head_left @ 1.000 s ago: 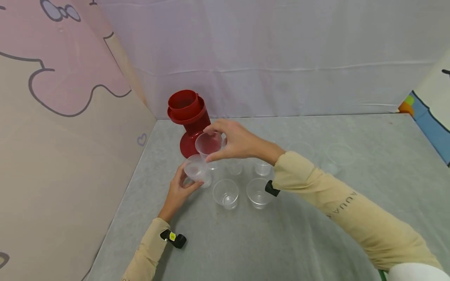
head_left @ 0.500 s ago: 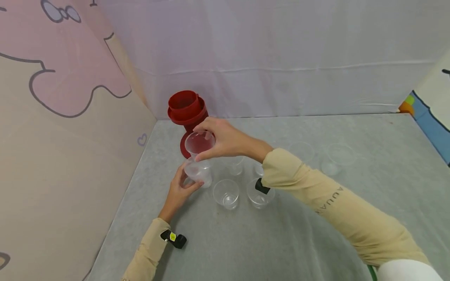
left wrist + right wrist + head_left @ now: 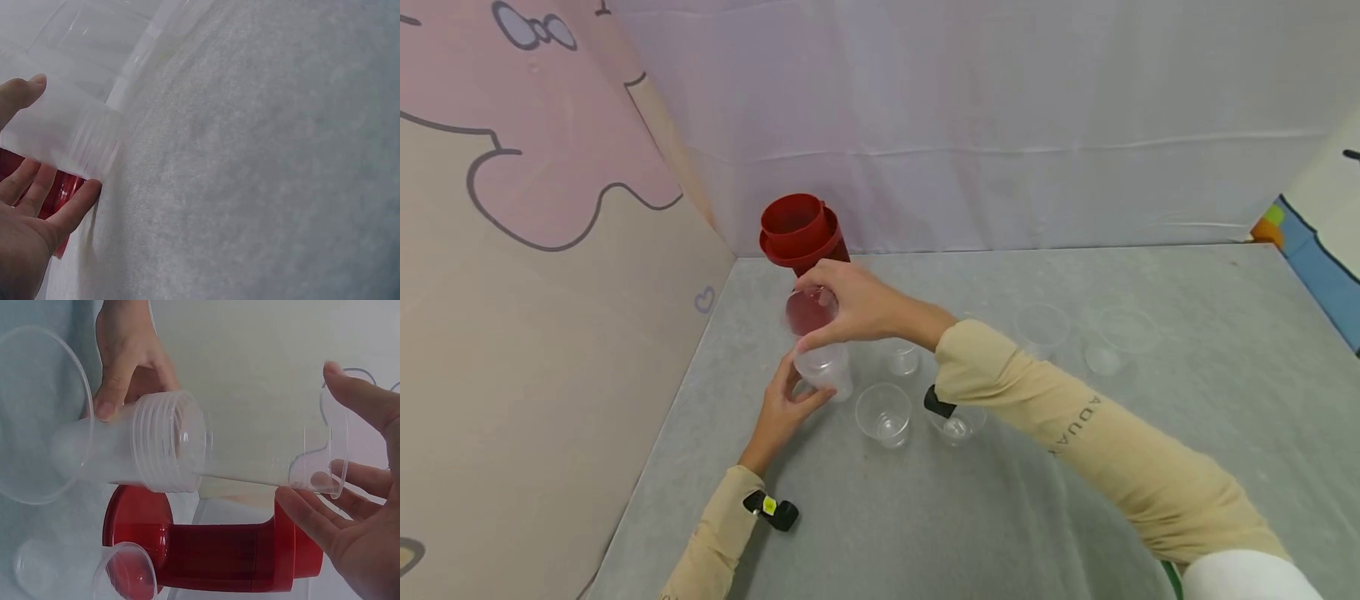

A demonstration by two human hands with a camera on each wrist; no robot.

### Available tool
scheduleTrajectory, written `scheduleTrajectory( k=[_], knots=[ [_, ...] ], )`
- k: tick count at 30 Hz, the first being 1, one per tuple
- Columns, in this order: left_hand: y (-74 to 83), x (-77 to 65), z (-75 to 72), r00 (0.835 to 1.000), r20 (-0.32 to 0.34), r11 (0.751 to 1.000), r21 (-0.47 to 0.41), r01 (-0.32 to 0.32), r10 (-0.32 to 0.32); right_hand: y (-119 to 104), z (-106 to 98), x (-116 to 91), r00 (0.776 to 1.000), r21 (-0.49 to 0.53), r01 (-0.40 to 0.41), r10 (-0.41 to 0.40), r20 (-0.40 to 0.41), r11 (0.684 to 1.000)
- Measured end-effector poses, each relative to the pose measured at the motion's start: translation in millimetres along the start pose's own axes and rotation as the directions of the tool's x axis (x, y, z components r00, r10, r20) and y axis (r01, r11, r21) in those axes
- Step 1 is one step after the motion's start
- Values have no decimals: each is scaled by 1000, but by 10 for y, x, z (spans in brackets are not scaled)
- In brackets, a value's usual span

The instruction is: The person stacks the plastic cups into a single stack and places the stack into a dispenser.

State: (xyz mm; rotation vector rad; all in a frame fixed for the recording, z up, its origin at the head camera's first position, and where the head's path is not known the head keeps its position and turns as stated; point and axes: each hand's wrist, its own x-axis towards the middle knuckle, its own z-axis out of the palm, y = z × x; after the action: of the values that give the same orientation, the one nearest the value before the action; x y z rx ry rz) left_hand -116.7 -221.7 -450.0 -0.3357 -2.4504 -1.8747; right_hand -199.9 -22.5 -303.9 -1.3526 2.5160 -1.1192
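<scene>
My left hand [image 3: 782, 408] grips a stack of clear plastic cups [image 3: 827, 371] low on its side, thumb and fingers around it. Several nested rims of that stack [image 3: 165, 444] show in the right wrist view. Above it, my right hand [image 3: 857, 304] holds one clear plastic cup [image 3: 811, 315] near its rim between thumb and fingers. This upper cup [image 3: 256, 447] is upright, its lower end at the mouth of the stack. In the left wrist view, the left fingers [image 3: 78, 209] spread along the stack's frosted-looking wall [image 3: 62, 128].
Behind the hands stands a red flanged stand with a round open top [image 3: 793, 225]. Separate clear cups stand on the grey-covered table [image 3: 925, 517], including a front cup [image 3: 883, 417] and a right-hand cup [image 3: 1042, 325]. A white curtain [image 3: 985, 167] closes off the back.
My right hand has moved left with its cup, from beside the stack to over it, and then slightly down. The left hand and stack have stayed in place.
</scene>
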Motion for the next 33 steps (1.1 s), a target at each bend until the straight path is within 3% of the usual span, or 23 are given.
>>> scheduleTrajectory(
  k=[14, 21, 28, 33],
  knots=[
    [-29, -16, -2, 999, 24, 998, -65, -20, 21, 34, 212, 19, 986, -26, -87, 90, 144, 996],
    [-29, -12, -3, 1000, 29, 998, -61, -7, 9, 63, 321, -6, 975, -91, -123, 137, 176, 988],
    [-44, -4, -9, 999, 32, 998, -57, -20, 22, 95, 421, -39, 948, -131, -200, 226, 225, 971],
    [-48, -2, -9, 999, 31, 998, -52, -43, 45, 122, 496, -54, 943, -150, -209, 239, 229, 966]
  ],
)
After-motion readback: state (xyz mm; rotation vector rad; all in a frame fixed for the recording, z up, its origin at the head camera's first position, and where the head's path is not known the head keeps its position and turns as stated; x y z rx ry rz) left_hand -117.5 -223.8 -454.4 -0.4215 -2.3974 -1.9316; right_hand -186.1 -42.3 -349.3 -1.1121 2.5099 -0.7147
